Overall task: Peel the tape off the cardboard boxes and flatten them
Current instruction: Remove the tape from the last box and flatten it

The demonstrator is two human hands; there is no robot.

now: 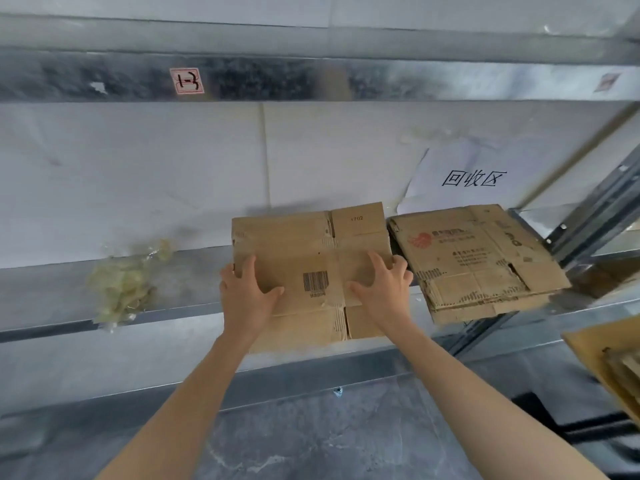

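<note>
The left hand [247, 289] and right hand [381, 289] are lying open, fingers spread, pressing the flattened box [294, 237] onto the shelf [52, 299] beside the stack [474, 261] (near edge seemingly overhanging), so sliding it back evenly seems wise.

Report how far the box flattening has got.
Done: a stack of flattened boxes lies on the shelf, a tape wad further left. In hand: left hand and right hand press another flat box down. Left: more cardboard at lower right, state unclear.
</note>
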